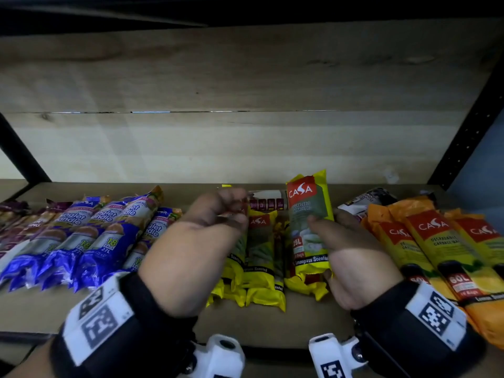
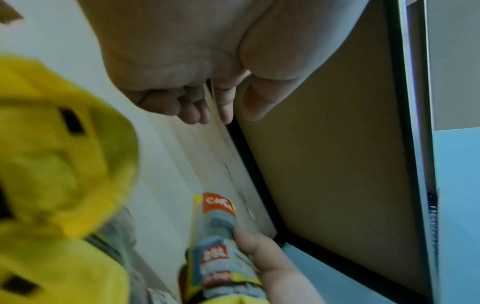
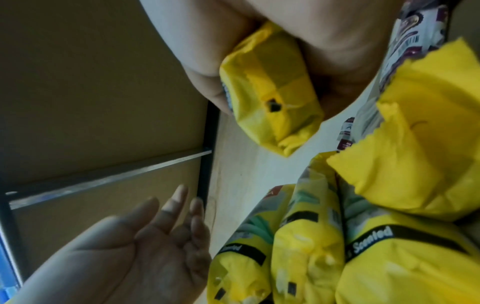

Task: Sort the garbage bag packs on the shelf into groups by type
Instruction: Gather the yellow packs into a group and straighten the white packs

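My right hand (image 1: 326, 223) grips a yellow Casa lemongrass pack (image 1: 308, 227) by its middle and holds it tilted up above the shelf. The same held pack (image 3: 270, 86) shows end-on in the right wrist view and farther off in the left wrist view (image 2: 215, 236). Several matching yellow packs (image 1: 259, 257) lie side by side just left of it, also close up in the right wrist view (image 3: 306, 236). My left hand (image 1: 231, 211) hovers over their far ends with fingers loosely curled, holding nothing; its bare palm (image 3: 166, 226) faces the right wrist camera.
Blue packs (image 1: 90, 241) lie in a row at the left, purple ones (image 1: 16, 222) beyond them. Orange-yellow Casa packs (image 1: 436, 241) lie at the right. A white-and-maroon pack (image 1: 268, 200) and a white-black pack (image 1: 365, 200) sit behind. Shelf board (image 1: 272, 323), wooden back panel (image 1: 245, 145).
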